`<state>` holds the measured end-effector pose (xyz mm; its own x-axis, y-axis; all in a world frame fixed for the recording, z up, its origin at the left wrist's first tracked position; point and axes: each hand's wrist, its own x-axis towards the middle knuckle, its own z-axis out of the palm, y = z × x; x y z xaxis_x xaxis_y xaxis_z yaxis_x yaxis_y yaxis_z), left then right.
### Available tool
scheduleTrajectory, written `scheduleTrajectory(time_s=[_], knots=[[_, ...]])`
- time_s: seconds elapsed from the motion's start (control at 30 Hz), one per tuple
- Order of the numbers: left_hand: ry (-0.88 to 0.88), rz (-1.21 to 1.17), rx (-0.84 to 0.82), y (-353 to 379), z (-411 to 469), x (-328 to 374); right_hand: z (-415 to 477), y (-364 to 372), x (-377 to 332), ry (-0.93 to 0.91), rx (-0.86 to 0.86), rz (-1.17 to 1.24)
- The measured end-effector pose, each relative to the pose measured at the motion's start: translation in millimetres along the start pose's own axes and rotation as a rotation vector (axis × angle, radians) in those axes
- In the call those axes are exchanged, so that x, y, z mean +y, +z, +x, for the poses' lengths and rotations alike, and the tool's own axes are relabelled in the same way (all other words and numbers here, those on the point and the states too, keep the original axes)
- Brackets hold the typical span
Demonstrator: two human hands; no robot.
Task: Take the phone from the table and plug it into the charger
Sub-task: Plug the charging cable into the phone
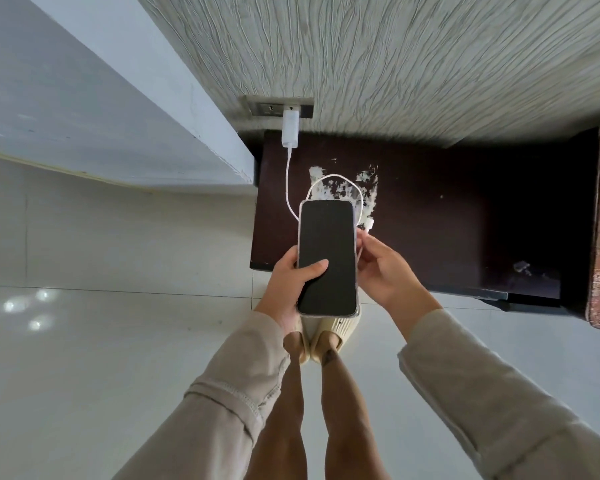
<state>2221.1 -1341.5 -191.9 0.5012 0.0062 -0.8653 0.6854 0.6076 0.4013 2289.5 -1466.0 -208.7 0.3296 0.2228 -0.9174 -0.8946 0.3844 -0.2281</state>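
- Phone: centre of frame, held above the front edge of the dark table, screen up and unlit; black glass in a pale, translucent-looking case with rounded corners.
- Left hand: closed around the phone's lower left side, thumb lying across the screen.
- Right hand: just right of the phone, fingers curled and pinched on the white cable near its plug end.
- Charger: white block seated in the wall socket, upper centre; cable loops over the tabletop behind the phone.
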Motion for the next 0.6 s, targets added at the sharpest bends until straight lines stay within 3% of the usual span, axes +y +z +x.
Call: scheduleTrajectory(time_s=[0.27, 0.6], knots=[[0.022, -0.429, 0.265, -5, 14, 11, -30, -22, 13, -0.233, 0.045, -0.698], [-0.086, -0.657, 0.353, -10, 16, 17, -48, -6, 26, -0.248, -0.167, -0.911]])
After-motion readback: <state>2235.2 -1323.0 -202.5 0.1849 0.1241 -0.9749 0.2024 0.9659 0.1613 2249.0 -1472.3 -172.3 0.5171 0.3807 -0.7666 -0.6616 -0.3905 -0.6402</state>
